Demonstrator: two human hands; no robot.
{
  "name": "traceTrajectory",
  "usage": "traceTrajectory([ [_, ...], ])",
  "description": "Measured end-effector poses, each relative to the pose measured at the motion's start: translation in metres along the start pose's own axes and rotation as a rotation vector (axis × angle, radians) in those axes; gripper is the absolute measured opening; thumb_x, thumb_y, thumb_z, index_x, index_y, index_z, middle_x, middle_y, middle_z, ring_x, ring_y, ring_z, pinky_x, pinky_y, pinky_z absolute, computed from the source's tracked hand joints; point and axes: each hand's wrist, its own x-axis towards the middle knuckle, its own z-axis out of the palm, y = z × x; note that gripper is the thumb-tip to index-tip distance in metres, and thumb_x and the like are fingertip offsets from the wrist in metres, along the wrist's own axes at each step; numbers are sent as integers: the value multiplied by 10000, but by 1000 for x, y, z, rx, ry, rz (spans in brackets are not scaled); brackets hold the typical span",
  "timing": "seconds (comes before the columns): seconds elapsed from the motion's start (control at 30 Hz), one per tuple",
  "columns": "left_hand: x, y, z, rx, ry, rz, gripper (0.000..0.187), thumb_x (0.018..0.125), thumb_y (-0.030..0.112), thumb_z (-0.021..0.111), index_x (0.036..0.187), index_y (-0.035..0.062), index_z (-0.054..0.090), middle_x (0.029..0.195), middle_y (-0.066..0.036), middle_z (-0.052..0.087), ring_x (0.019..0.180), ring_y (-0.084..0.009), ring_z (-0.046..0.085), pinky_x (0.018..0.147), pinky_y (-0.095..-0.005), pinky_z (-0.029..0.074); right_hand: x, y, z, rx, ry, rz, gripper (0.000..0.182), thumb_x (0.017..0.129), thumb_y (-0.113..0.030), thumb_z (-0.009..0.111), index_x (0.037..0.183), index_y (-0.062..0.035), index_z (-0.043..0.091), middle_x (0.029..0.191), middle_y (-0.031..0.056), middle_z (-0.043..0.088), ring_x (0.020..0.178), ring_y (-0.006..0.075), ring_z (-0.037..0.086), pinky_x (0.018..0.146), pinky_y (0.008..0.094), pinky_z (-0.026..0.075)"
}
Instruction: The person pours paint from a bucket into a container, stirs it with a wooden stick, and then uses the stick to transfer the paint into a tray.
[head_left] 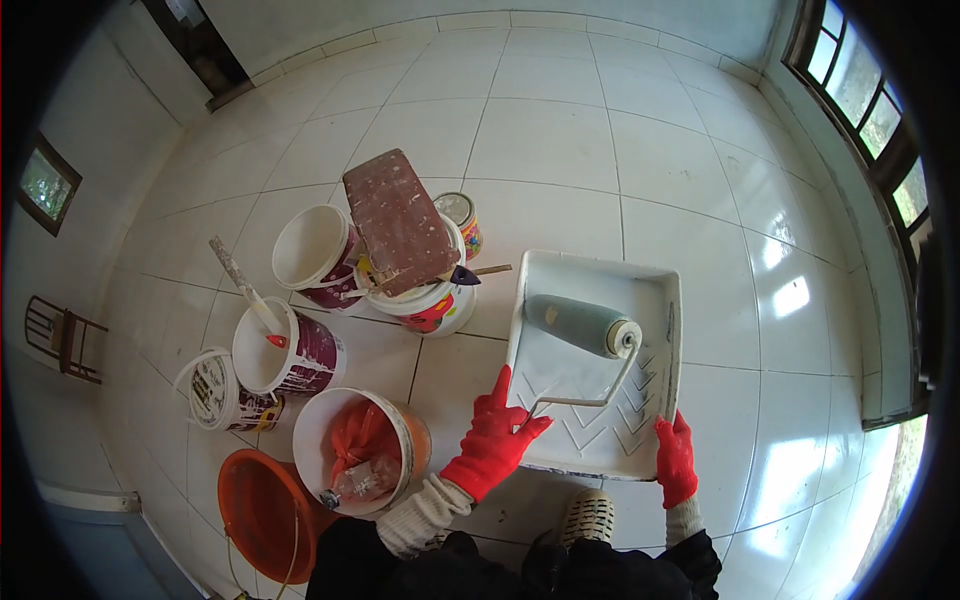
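A white paint tray (592, 262) with a ridged chevron bottom is in front of me, on or close over the tiled floor. Across it lies a paint roller (570, 322) with a grey-green sleeve and a bent wire frame. My left hand (495, 440), in a red glove, closes around the handle end of the wire, at the tray's left edge. Its index finger points up along the rim, and the handle itself is hidden by the glove. On the lower right corner, my right hand (676, 460), also red-gloved, grips the tray rim.
Left of the tray stand several paint buckets (316, 350), one with a brush (262, 312) in it. A brown paint-spattered slab (398, 215) rests on a lidded bucket beside a small can (458, 210). Nearer are a bucket (410, 450) holding a red bag and an orange pail (245, 500).
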Motion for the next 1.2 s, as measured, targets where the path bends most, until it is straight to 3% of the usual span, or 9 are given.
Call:
traceTrajectory([
  [0.1, -1, 15, -11, 16, 8, 40, 343, 788, 323, 731, 651, 30, 619, 1476, -222, 280, 1078, -349, 449, 944, -411, 397, -7, -9, -10, -31, -10, -3, 371, 917, -199, 460, 1171, 60, 539, 925, 51, 590, 874, 125, 472, 831, 269, 394],
  [0.13, -1, 22, -16, 16, 12, 44, 343, 788, 323, 731, 651, 30, 619, 1476, -222, 280, 1078, -349, 449, 944, -411, 397, -11, -18, -7, 1, 29, -48, 310, 904, -172, 461, 1092, 59, 551, 806, 16, 526, 773, 112, 423, 722, 262, 381],
  [0.53, 7, 99, -72, 30, -105, 56, 396, 825, 361, 687, 629, 31, 589, 1462, -271, 273, 1067, -360, 432, 918, -423, 399, -45, -107, -29, -79, 62, -104, 374, 908, -242, 475, 1134, 47, 548, 841, 36, 556, 821, 124, 449, 794, 271, 383],
  [0.6, 6, 111, -82, 60, -128, 58, 354, 821, 381, 688, 672, 64, 632, 1468, -251, 279, 1132, -392, 434, 927, -431, 403, -49, -122, -34, -110, 70, -114, 374, 908, -245, 477, 1132, 46, 550, 841, 36, 555, 820, 124, 448, 798, 270, 381],
  [0.83, -4, 143, -115, 166, -23, 218, 299, 827, 367, 688, 732, 87, 646, 1437, -286, 310, 1090, -383, 463, 877, -428, 430, -60, -168, -41, -68, 67, -180, 395, 894, -269, 510, 1146, 33, 554, 845, 12, 540, 810, 114, 427, 779, 252, 363],
  [0.93, -15, 156, -132, -22, 62, 160, 381, 819, 348, 691, 627, 60, 531, 1444, -286, 294, 1077, -387, 446, 936, -439, 401, -68, -194, -39, -98, 61, -220, 412, 877, -282, 532, 1156, 21, 554, 872, 3, 537, 838, 112, 421, 801, 248, 349],
  [1.0, -22, 152, -142, 147, 95, 363, 149, 830, 258, 693, 925, 143, 695, 1292, -307, 462, 983, -363, 500, 824, -412, 428, -63, -192, -46, -124, 104, -225, 483, 877, -296, 535, 1236, 28, 526, 938, 46, 573, 898, 137, 456, 862, 261, 352],
  [1.13, -42, 161, -163, 225, 121, 384, 193, 831, 223, 693, 1011, 156, 692, 1140, -229, 569, 954, -337, 499, 801, -409, 429, -70, -220, -46, -204, 127, -231, 573, 880, -321, 545, 1327, 28, 463, 1087, 93, 578, 980, 169, 483, 914, 290, 363],
  [1.2, -50, 155, -168, 388, 197, 539, 230, 827, 223, 693, 1048, 161, 685, 999, -142, 595, 880, -307, 512, 788, -399, 434, -69, -228, -45, -288, 113, -245, 606, 873, -349, 539, 1350, 12, 445, 1119, 101, 572, 992, 183, 491, 904, 312, 381],
])
